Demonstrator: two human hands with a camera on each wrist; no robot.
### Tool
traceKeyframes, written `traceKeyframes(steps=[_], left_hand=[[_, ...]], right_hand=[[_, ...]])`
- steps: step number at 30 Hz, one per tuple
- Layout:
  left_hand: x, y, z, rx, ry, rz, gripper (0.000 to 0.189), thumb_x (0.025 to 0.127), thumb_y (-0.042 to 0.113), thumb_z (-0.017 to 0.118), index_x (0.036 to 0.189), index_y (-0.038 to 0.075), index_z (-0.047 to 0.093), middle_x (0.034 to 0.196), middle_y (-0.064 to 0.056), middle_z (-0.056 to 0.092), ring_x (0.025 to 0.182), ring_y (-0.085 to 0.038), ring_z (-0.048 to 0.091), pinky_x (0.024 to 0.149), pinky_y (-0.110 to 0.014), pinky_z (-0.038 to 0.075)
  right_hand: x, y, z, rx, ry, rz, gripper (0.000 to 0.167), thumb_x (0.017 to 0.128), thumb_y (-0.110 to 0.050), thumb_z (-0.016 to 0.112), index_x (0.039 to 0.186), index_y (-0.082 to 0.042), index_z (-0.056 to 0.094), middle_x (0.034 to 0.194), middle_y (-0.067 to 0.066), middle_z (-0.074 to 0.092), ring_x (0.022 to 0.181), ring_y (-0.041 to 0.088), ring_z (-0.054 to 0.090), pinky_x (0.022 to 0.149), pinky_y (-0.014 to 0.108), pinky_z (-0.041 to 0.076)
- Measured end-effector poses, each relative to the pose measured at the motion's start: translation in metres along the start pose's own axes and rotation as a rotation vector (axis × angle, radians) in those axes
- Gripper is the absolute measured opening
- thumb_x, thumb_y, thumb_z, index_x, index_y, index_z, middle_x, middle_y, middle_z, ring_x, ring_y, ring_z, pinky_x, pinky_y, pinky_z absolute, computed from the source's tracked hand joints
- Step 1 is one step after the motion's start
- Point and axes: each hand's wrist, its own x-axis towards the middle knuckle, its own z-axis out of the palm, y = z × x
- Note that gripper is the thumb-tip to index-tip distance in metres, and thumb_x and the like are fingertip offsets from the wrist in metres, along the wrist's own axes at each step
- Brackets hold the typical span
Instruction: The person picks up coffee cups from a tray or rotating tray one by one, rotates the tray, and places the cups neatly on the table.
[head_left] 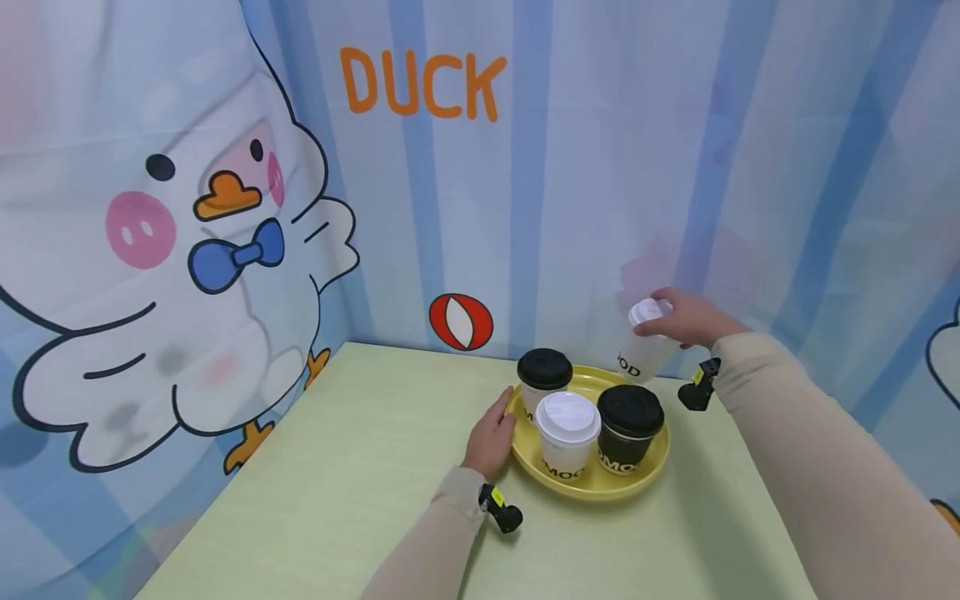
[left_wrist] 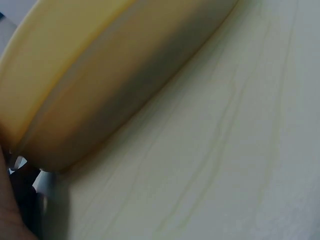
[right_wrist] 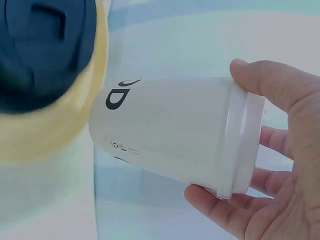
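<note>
In the head view, my right hand [head_left: 693, 318] holds a white paper cup [head_left: 645, 354] by its white lid, tilted above the back right edge of a round yellow plate [head_left: 648, 473]. The right wrist view shows thumb and fingers around the lidded end of this cup [right_wrist: 170, 130], with black letters on its side. My left hand [head_left: 489, 442] grips the plate's left rim, and only a sliver of it shows in the left wrist view. On the plate stand a white cup with a black lid [head_left: 545, 371], a white-lidded cup [head_left: 567, 425] and a black cup with a black lid [head_left: 628, 417].
The plate stands on a pale yellow-green table [head_left: 337, 483], near its back edge. Behind the table hangs a blue striped cloth [head_left: 592, 150] printed with a duck figure and the word DUCK. Each wrist carries a small black camera [head_left: 501, 510].
</note>
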Motion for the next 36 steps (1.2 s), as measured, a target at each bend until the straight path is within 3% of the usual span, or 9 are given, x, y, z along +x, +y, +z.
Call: traceKeyframes(steps=[13,21,25,30,36], left_hand=[[-0.001,0.001,-0.012,0.003,-0.019,0.002,0.053,0.107,0.032,0.039,0.159,0.027,0.033,0.162,0.005,0.034,0.15,-0.023,0.029,0.121,-0.047,0.026],[0.001,0.0,-0.011,-0.003,-0.002,0.018,0.053,0.107,0.03,0.039,0.159,0.026,0.034,0.162,0.005,0.035,0.15,-0.022,0.03,0.121,-0.046,0.026],[0.0,0.001,-0.008,-0.02,-0.019,-0.001,0.053,0.107,0.031,0.039,0.159,0.027,0.034,0.162,0.006,0.034,0.15,-0.021,0.029,0.122,-0.046,0.026],[-0.002,0.002,-0.007,-0.03,-0.02,0.004,0.053,0.107,0.031,0.04,0.159,0.027,0.034,0.162,0.006,0.034,0.15,-0.021,0.029,0.122,-0.046,0.026],[-0.006,0.004,-0.004,-0.035,-0.024,0.013,0.053,0.107,0.031,0.04,0.159,0.026,0.034,0.162,0.006,0.034,0.15,-0.021,0.029,0.122,-0.046,0.026]], right_hand=[[-0.022,0.038,-0.045,-0.058,0.084,0.067,0.097,0.092,-0.049,0.067,0.151,0.013,0.023,0.139,0.038,0.041,0.112,0.049,0.053,0.071,0.047,0.058],[-0.051,0.07,-0.072,-0.078,0.101,0.126,0.1,0.093,-0.057,0.061,0.146,0.018,0.021,0.132,0.041,0.041,0.106,0.05,0.052,0.066,0.043,0.056],[-0.064,0.094,-0.08,-0.106,0.146,0.162,0.098,0.092,-0.061,0.059,0.139,0.019,0.028,0.125,0.041,0.044,0.1,0.049,0.054,0.061,0.043,0.056],[-0.077,0.124,-0.084,-0.127,0.233,0.221,0.102,0.09,-0.068,0.057,0.135,0.02,0.03,0.122,0.044,0.045,0.094,0.05,0.057,0.057,0.042,0.056],[-0.095,0.148,-0.082,-0.215,0.314,0.386,0.088,0.093,-0.051,0.059,0.122,0.028,0.035,0.108,0.045,0.049,0.085,0.05,0.059,0.054,0.044,0.054]])
